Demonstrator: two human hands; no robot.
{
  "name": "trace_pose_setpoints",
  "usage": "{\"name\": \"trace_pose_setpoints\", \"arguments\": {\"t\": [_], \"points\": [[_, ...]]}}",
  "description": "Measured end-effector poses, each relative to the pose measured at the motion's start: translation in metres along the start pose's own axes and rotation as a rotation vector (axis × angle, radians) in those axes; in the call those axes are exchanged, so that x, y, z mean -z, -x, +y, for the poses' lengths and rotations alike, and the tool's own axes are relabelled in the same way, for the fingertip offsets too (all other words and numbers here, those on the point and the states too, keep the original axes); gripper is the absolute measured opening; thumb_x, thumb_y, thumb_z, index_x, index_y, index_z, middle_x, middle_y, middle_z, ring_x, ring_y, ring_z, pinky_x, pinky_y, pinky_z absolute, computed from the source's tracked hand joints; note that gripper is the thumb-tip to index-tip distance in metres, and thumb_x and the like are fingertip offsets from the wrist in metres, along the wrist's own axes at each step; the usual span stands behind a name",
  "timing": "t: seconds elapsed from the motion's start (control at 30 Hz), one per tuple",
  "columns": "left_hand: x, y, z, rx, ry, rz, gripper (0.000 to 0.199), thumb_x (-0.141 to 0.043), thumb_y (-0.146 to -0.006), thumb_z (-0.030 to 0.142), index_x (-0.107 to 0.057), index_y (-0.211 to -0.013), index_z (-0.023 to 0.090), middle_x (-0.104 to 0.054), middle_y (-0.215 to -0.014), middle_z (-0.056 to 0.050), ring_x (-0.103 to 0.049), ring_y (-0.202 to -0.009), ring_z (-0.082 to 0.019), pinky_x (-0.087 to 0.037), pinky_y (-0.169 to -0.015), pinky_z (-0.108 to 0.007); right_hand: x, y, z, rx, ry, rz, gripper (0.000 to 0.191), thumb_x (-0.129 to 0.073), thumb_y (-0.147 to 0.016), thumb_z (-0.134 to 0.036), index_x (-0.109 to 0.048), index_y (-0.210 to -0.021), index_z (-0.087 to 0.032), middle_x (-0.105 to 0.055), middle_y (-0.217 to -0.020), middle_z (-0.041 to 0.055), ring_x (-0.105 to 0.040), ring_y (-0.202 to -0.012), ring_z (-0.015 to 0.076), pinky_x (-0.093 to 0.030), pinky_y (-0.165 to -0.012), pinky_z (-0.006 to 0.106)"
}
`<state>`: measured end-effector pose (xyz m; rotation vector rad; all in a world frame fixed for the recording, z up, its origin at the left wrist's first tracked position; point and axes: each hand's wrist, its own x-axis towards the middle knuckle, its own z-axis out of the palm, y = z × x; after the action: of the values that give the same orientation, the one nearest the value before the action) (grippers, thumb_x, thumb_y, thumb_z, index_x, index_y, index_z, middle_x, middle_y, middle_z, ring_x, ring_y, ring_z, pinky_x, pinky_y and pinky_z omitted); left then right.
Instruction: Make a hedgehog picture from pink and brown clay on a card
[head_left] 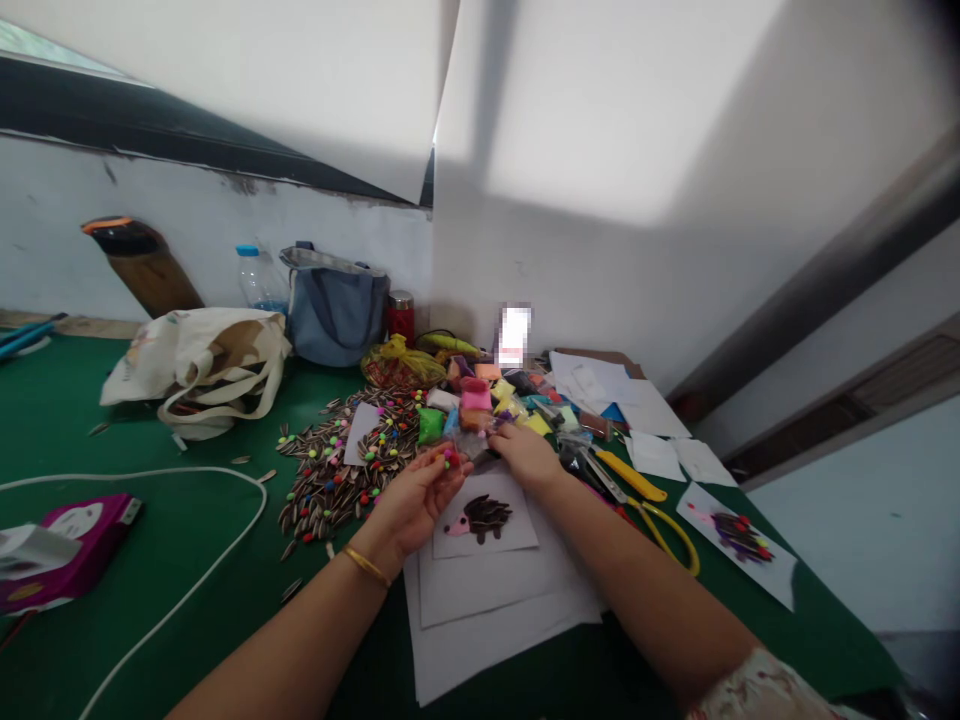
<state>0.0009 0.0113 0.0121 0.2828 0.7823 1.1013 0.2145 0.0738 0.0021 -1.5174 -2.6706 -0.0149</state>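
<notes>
Small coloured pom-poms, red, pink and yellowish, lie in the curled fingers of my left hand, palm partly up. My right hand reaches down at the near edge of the clay packets, by a clear plastic bag. Its fingers are bent together, and what they pinch is too small to tell. Below both hands lies a white card with a hedgehog picture, its face pink and its back of dark seeds. More white sheets are stacked under it.
Sunflower seeds mixed with pom-poms spread at left. Yellow-handled scissors and a yellow cutter lie right, near another hedgehog card. Bags, a bright phone screen and a white cable are around.
</notes>
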Motion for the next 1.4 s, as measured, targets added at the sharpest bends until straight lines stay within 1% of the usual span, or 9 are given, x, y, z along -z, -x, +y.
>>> {"name": "trace_pose_setpoints", "arguments": {"t": [0.3, 0.37, 0.47, 0.57, 0.7, 0.87, 1.07, 1.23, 1.4], "points": [[0.000, 0.001, 0.001, 0.001, -0.002, 0.007, 0.023, -0.056, -0.087, 0.005, -0.057, -0.109, 0.014, -0.071, -0.095, -0.013, -0.072, -0.094, -0.024, -0.062, -0.069, -0.022, 0.012, 0.005, -0.002, -0.029, -0.051, 0.088, 0.022, -0.049, -0.091, -0.012, -0.066, -0.104, -0.017, -0.063, -0.099, 0.0094, -0.056, -0.095, 0.0203, -0.043, -0.083, 0.030], [-0.001, 0.001, 0.001, 0.006, -0.009, 0.003, 0.023, -0.055, -0.087, 0.004, -0.057, -0.108, 0.013, -0.071, -0.095, -0.013, -0.072, -0.092, -0.024, -0.061, -0.068, -0.022, 0.023, 0.008, -0.015, -0.062, -0.098, 0.167, 0.022, -0.047, -0.092, -0.013, -0.064, -0.105, -0.017, -0.062, -0.101, 0.0089, -0.056, -0.096, 0.0195, -0.043, -0.083, 0.029], [-0.001, 0.000, -0.002, -0.004, -0.016, -0.040, 0.023, -0.056, -0.085, 0.002, -0.060, -0.105, 0.012, -0.071, -0.094, -0.012, -0.073, -0.086, -0.020, -0.060, -0.070, -0.022, 0.038, 0.010, -0.046, 0.007, -0.424, 0.378, 0.014, -0.052, -0.090, -0.016, -0.064, -0.096, -0.018, -0.062, -0.096, 0.0046, -0.057, -0.091, 0.0166, -0.044, -0.082, 0.027], [0.000, 0.000, -0.004, -0.044, -0.014, -0.114, 0.023, -0.058, -0.081, -0.001, -0.063, -0.099, 0.012, -0.071, -0.092, -0.008, -0.071, -0.077, -0.013, -0.059, -0.071, -0.020, 0.045, 0.008, -0.075, 0.100, -0.514, 0.331, 0.016, -0.055, -0.088, -0.013, -0.066, -0.097, -0.020, -0.064, -0.096, 0.0032, -0.058, -0.093, 0.0160, -0.045, -0.083, 0.026], [0.000, 0.001, -0.005, -0.056, -0.022, -0.166, 0.024, -0.054, -0.078, -0.003, -0.064, -0.093, 0.013, -0.071, -0.085, -0.005, -0.069, -0.071, -0.012, -0.058, -0.067, -0.020, 0.043, 0.002, -0.089, 0.066, -0.406, 0.228, 0.020, -0.058, -0.086, -0.011, -0.070, -0.100, -0.021, -0.066, -0.099, 0.0043, -0.060, -0.096, 0.0168, -0.044, -0.087, 0.027], [0.000, 0.001, -0.001, -0.024, 0.028, -0.080, 0.017, -0.052, -0.084, 0.004, -0.064, -0.092, 0.012, -0.072, -0.083, -0.007, -0.071, -0.072, -0.014, -0.060, -0.071, -0.025, 0.046, -0.001, -0.080, 0.056, -0.389, 0.160, 0.025, -0.056, -0.088, -0.015, -0.070, -0.108, -0.021, -0.070, -0.106, 0.0054, -0.062, -0.098, 0.0195, -0.045, -0.090, 0.030], [-0.003, 0.004, 0.000, 0.014, 0.023, -0.035, 0.013, -0.055, -0.089, 0.011, -0.064, -0.099, 0.011, -0.073, -0.090, -0.012, -0.073, -0.080, -0.018, -0.061, -0.072, -0.025, 0.050, 0.000, -0.071, 0.024, -0.585, 0.139, 0.029, -0.054, -0.086, -0.010, -0.072, -0.104, -0.023, -0.073, -0.098, 0.0014, -0.065, -0.089, 0.0166, -0.048, -0.082, 0.028], [-0.005, 0.007, 0.001, 0.014, 0.024, -0.007, 0.015, -0.054, -0.089, 0.009, -0.062, -0.101, 0.010, -0.072, -0.093, -0.014, -0.073, -0.085, -0.022, -0.061, -0.072, -0.025, 0.051, 0.002, -0.056, -0.021, -0.677, 0.357, 0.019, -0.056, -0.086, -0.016, -0.072, -0.095, -0.021, -0.071, -0.093, 0.0023, -0.064, -0.087, 0.0167, -0.048, -0.081, 0.029], [-0.003, 0.007, 0.024, -0.069, 0.017, 0.027, 0.016, -0.051, -0.091, 0.010, -0.062, -0.103, 0.009, -0.073, -0.089, -0.014, -0.073, -0.083, -0.021, -0.061, -0.068, -0.022, 0.051, -0.002, -0.014, -0.183, -0.534, 0.567, 0.027, -0.046, -0.092, -0.020, -0.067, -0.107, -0.019, -0.066, -0.105, 0.0082, -0.059, -0.100, 0.0206, -0.046, -0.090, 0.035]]}}
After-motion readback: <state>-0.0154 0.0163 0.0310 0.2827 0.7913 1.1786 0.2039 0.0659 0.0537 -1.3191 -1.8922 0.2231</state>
